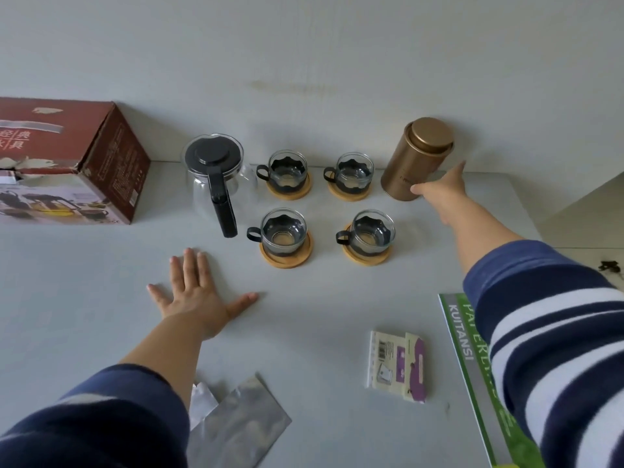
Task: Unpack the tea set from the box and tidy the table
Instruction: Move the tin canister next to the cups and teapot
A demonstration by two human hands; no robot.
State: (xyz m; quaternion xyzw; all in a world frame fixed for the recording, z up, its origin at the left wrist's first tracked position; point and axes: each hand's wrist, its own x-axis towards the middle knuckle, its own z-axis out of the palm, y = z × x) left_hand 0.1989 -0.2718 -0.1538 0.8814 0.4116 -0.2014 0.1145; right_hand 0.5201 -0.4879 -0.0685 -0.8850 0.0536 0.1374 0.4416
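A glass teapot (pixel 219 179) with a black lid and handle stands at the back of the white table (pixel 320 309). Right of it, several glass cups in black holders sit on round wooden coasters, such as the near left cup (pixel 284 235) and the far right cup (pixel 354 174). The red tea set box (pixel 67 163) lies at the far left. A gold tin canister (pixel 417 158) leans tilted by the wall; my right hand (pixel 442 190) is on its right side, thumb against its lower edge. My left hand (pixel 199 292) lies flat on the table, fingers spread.
Silver foil pouches (pixel 236 423) lie near the front edge. A small purple and cream packet (pixel 396 364) sits front right, beside a green and white booklet (pixel 472 373) under my right sleeve. The wall runs just behind the tea set.
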